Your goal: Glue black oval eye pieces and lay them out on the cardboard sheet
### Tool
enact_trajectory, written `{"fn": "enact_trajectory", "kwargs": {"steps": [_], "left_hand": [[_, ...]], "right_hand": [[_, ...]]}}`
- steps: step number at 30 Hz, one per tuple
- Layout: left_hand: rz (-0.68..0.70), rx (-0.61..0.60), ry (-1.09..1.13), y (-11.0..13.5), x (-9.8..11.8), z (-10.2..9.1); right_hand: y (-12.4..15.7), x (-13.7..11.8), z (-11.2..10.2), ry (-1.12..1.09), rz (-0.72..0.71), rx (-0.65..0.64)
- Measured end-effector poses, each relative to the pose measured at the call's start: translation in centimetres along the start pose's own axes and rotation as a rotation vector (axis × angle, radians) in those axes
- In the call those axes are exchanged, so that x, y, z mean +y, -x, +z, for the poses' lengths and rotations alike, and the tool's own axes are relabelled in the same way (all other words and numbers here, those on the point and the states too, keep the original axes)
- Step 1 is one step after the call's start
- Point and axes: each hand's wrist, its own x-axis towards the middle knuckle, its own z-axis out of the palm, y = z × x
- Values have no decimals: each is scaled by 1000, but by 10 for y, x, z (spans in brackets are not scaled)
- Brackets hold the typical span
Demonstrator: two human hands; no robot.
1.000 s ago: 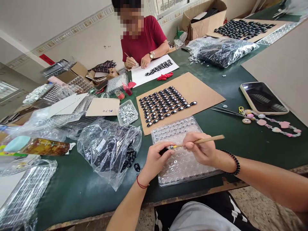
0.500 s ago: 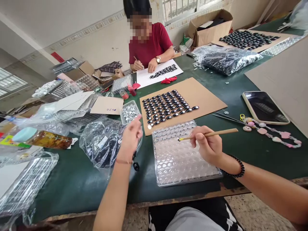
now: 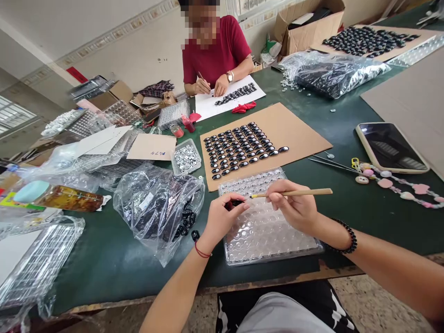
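Note:
My left hand (image 3: 222, 218) pinches a small black oval piece (image 3: 235, 202) over the clear plastic blister tray (image 3: 270, 240) at the table's near edge. My right hand (image 3: 294, 208) grips a thin wooden stick (image 3: 294, 193), its tip pointing left and almost touching the black piece. Beyond the tray, a brown cardboard sheet (image 3: 291, 132) carries rows of glossy black oval pieces (image 3: 243, 148). A clear plastic bag (image 3: 156, 208) with more black pieces lies left of my left hand.
Across the green table (image 3: 333, 199) a person in a red shirt (image 3: 217, 51) works on black pieces on white paper. A small tub of silver discs (image 3: 185, 158), a phone (image 3: 390, 147), tweezers (image 3: 329, 163), a bead strand (image 3: 398, 182), further bags and cardboard boxes lie around.
My left hand has come back from near the bag and tub to the tray, now pinching a black piece. The stick's tip has met it again.

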Motion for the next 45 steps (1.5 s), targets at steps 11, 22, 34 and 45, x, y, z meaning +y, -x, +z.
{"fn": "enact_trajectory", "kwargs": {"steps": [11,22,34,45], "left_hand": [[113,-82,-139,8,-4,5],[50,-147,-135,8,-2,4],[59,-100,-123,9,-1,5],[44,-93,-31,10,-3,5]], "right_hand": [[0,2,1,171,-69,-144],[0,-5,2,328,-276,-266],[8,6,3,372,-306,-344],[1,2,4,7,144,-390]]}}
